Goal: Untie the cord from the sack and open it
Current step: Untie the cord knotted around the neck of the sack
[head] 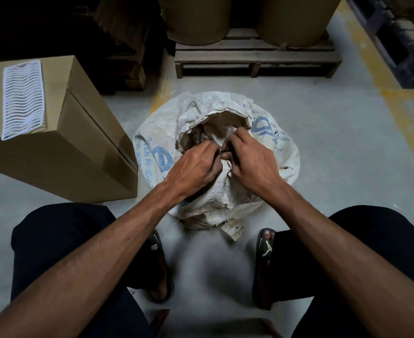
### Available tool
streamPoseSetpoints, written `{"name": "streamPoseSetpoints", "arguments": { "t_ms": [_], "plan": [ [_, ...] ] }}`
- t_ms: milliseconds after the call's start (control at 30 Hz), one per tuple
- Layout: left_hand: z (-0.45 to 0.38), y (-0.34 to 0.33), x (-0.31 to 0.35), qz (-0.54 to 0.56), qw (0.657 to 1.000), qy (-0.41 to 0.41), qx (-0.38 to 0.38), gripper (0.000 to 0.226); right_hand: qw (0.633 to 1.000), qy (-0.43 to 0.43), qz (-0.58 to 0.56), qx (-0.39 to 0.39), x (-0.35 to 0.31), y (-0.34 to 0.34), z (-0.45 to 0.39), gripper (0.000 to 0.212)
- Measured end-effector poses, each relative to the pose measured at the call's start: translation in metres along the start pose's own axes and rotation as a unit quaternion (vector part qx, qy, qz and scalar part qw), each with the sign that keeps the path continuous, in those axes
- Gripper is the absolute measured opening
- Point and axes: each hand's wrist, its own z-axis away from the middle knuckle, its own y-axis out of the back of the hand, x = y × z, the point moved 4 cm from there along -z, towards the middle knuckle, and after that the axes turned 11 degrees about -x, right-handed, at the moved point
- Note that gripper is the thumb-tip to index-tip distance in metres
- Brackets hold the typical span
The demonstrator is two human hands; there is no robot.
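Observation:
A white woven sack (269,132) with blue print stands on the concrete floor between my feet. Its top is gathered into a bunched neck, and a loose flap of the mouth rises behind it. My left hand (193,167) and my right hand (250,159) meet at the neck, fingertips pinched together on the gathered fabric. A thin cord (220,150) shows only as a short strand between the fingertips; most of it is hidden by my fingers.
A large cardboard box (79,147) with a white plastic grille (23,98) on top stands close at the left. A wooden pallet (257,57) carrying two brown drums sits behind the sack. Yellow floor lines run at the right. My sandalled feet flank the sack.

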Motion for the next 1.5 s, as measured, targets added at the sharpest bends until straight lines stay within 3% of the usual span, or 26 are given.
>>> {"name": "streamPoseSetpoints", "arguments": {
  "t_ms": [800,1233,1500],
  "plan": [
    [0.001,0.0,-0.016,0.088,0.995,0.044,0.007,0.013,0.999,0.019,-0.035,-0.021,0.005,-0.009,-0.003,0.016],
    [0.004,0.001,-0.015,0.213,0.969,0.106,0.061,0.017,0.989,0.001,-0.15,-0.002,0.011,-0.003,-0.004,0.011],
    [0.003,-0.005,-0.017,0.207,0.972,0.103,0.049,0.018,0.984,0.008,-0.176,-0.002,0.011,-0.001,-0.006,0.012]
  ]
}}
